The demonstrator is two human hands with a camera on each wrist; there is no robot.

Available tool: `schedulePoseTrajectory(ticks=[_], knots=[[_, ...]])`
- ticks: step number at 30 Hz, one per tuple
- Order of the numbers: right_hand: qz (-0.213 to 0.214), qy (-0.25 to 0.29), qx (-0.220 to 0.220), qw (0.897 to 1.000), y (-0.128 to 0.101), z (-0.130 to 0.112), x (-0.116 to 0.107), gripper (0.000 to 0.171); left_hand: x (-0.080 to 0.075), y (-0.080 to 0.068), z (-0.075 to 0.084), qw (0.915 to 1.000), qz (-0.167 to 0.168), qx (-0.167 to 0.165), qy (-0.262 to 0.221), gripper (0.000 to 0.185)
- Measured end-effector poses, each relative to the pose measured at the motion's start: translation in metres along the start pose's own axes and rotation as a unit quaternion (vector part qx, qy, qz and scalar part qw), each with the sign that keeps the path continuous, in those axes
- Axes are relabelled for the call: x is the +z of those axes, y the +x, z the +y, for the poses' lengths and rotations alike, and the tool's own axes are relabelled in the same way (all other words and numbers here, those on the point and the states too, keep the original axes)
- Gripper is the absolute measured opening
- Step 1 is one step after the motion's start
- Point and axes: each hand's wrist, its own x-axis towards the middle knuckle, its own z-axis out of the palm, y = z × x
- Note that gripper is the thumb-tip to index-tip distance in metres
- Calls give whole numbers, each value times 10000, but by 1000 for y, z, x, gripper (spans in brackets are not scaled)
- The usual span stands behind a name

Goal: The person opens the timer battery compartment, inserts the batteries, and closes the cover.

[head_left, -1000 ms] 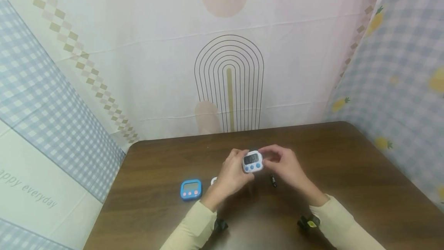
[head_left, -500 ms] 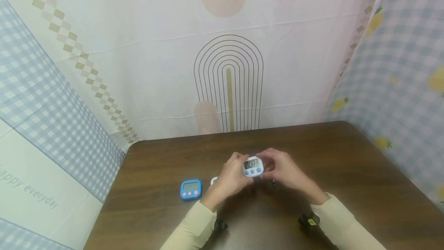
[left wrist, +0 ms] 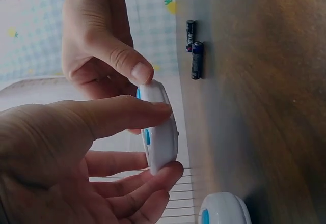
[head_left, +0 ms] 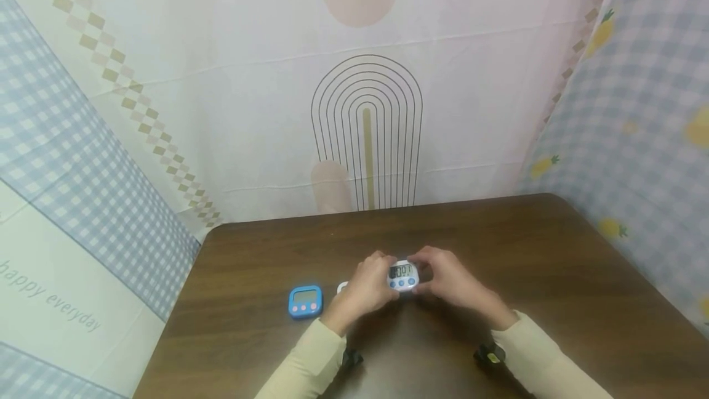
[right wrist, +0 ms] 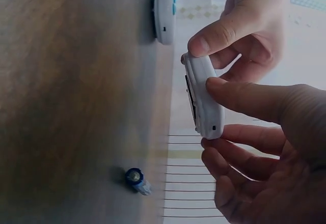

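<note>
Both hands hold a white digital timer (head_left: 403, 276) with blue buttons and a lit display, low over the table. My left hand (head_left: 362, 285) pinches its left side between thumb and fingers, and my right hand (head_left: 451, 279) grips the right side. In the right wrist view the timer's back (right wrist: 196, 94) faces the table, a dark strip showing along it. Under the left wrist stands a second white timer (left wrist: 221, 208), mostly hidden by that hand in the head view. A blue timer (head_left: 305, 302) with pink buttons lies to the left.
Two small batteries, a farther one (left wrist: 191, 33) and a nearer one (left wrist: 197, 61), lie on the brown wooden table (head_left: 244, 263). Hanging patterned cloths (head_left: 266, 140) surround the table's back and sides. Each wrist carries a dark strapped device (head_left: 490, 354).
Both hands have lowered the white timer toward the table, and the right hand has moved in closer round it. Its display digits have become clearer. The right hand now covers the batteries in the head view.
</note>
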Motion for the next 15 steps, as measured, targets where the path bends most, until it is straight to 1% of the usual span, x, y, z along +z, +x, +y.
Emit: schedulePoseTrajectory(ticks=[2, 8, 13, 15], knots=[[-38, -93, 36, 9999, 0, 0, 3, 52, 1, 0, -1, 10000, -36, 14, 19, 62], [-200, -307, 49, 9993, -1, -1, 12, 49, 5, 0, -2, 9995, -126, -20, 279, 56], [-237, -428, 201, 9986, -1, -1, 14, 48, 8, 1, -3, 9990, -172, -49, 405, 55], [-232, -519, 204, 9982, -1, -1, 15, 48, 8, 1, -4, 9984, -168, -31, 546, 54]])
